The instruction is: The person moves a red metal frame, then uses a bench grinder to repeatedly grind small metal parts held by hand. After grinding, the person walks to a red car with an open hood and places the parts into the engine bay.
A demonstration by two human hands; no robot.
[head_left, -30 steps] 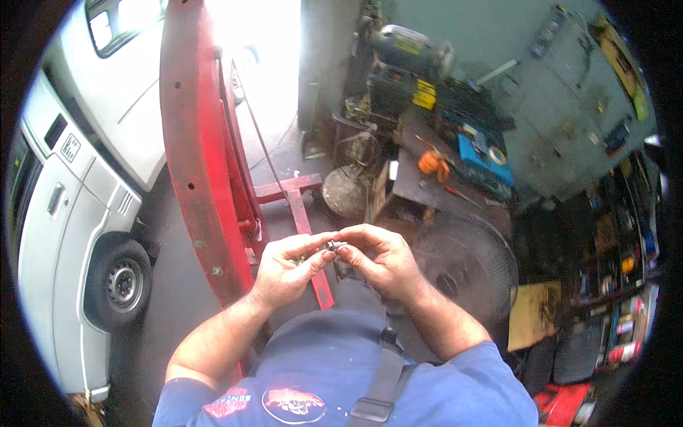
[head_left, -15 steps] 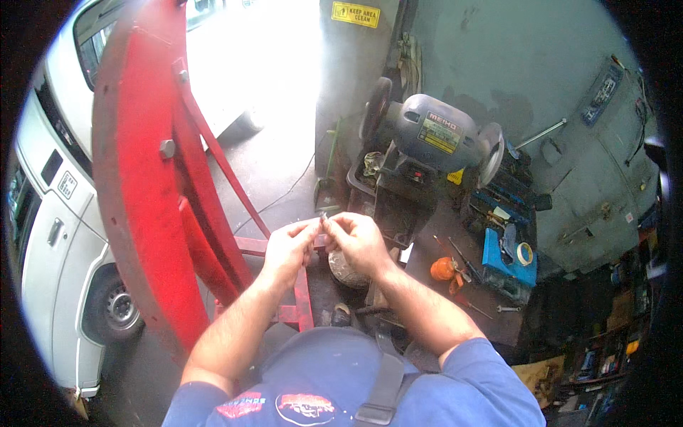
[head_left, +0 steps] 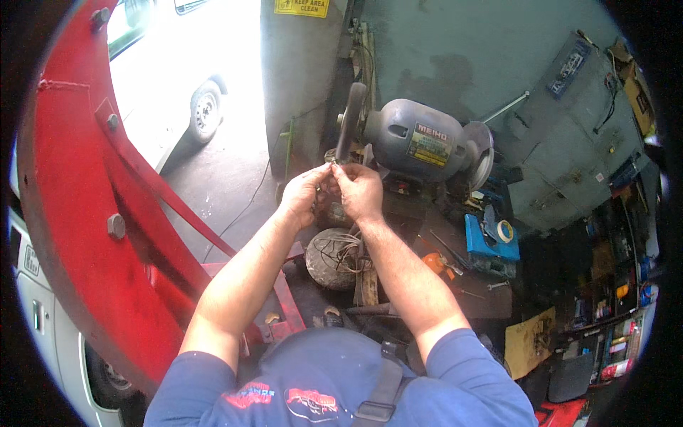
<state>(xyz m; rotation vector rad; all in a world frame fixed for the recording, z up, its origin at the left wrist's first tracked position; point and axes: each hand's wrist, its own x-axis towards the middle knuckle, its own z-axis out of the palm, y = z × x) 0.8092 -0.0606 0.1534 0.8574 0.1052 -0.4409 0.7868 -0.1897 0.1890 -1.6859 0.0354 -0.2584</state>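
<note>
My left hand (head_left: 302, 195) and my right hand (head_left: 361, 192) meet fingertip to fingertip in front of a bench grinder (head_left: 405, 139). Both are closed in a pinch around a small piece, mostly hidden by the fingers and too small to name. Just beyond the fingertips is the grinder's left wheel (head_left: 349, 124), a dark disc seen nearly edge-on. Whether the piece touches the wheel I cannot tell. On the grinder's right end sits a pale grey wheel (head_left: 482, 153).
A large red steel frame (head_left: 78, 178) with bolts rises on my left. Below my hands lies a rounded grey lump with loose cord (head_left: 331, 260). Right of it, a bench (head_left: 473, 302) carries an orange object (head_left: 434, 263), a blue case (head_left: 491, 240) and a tape roll (head_left: 504, 230).
Both hands have moved forward and up to the grinder's left wheel, still pinched together. The view has shifted, showing more of the red frame and the rounded lump with cord.
</note>
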